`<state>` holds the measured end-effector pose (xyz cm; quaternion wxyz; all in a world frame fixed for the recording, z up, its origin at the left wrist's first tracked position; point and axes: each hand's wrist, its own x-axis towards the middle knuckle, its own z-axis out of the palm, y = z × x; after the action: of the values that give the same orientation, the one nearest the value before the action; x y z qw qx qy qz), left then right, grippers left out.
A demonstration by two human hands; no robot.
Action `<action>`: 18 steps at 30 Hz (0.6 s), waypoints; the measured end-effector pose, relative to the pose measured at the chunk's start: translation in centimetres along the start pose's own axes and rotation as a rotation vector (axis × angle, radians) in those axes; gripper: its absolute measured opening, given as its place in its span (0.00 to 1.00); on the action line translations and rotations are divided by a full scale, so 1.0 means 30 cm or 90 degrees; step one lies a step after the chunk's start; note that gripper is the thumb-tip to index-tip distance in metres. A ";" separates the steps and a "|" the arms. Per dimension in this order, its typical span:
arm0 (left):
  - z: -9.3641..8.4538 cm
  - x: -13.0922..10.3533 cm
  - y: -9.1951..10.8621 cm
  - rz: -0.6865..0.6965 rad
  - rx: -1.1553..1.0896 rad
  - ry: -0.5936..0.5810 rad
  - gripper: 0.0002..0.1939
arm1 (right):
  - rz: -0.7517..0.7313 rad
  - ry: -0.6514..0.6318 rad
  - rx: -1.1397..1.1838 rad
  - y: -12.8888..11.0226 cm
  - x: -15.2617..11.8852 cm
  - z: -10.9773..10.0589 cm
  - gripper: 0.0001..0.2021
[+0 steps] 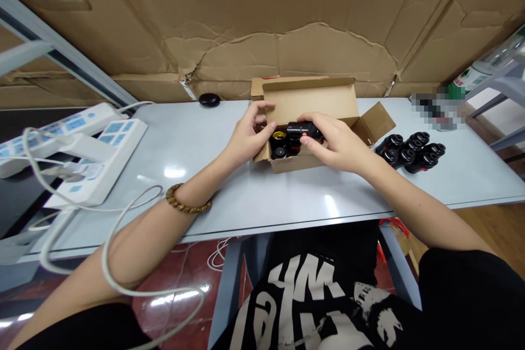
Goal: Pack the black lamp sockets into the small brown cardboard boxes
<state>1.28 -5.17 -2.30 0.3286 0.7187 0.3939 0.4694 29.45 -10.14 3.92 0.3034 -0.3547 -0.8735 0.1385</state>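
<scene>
My right hand point(334, 139) is closed around a black cylindrical part point(301, 130) with a small red mark. It holds this part lying sideways over the opened cardboard box point(301, 164). Inside the box are more black cylindrical parts point(280, 152), one showing a yellow ring point(279, 135) at its top. At the box's left end, my left hand point(250, 131) grips the edge, its thumb and index finger apart around the corner. The box's lid stands up at the back, and a side flap point(377, 123) sticks out to the right.
Several similar black parts point(410, 151) stand grouped on the white table point(229, 197) at right. Power strips point(110, 153) with a loose white cable point(109, 246) are on the left. A black oval object point(209, 100) lies at the back, before a large cardboard sheet point(287, 11).
</scene>
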 end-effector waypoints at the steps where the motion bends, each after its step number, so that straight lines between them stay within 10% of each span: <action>1: 0.000 0.001 0.000 0.002 0.002 0.002 0.23 | 0.011 -0.001 0.001 -0.002 0.001 -0.003 0.23; 18: -0.003 -0.003 0.019 -0.033 -0.012 -0.014 0.24 | -0.036 0.067 0.015 0.028 0.010 -0.031 0.21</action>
<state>1.33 -5.51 -1.83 0.3513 0.7102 0.4045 0.4567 30.30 -9.29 4.38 0.3571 -0.3331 -0.8641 0.1215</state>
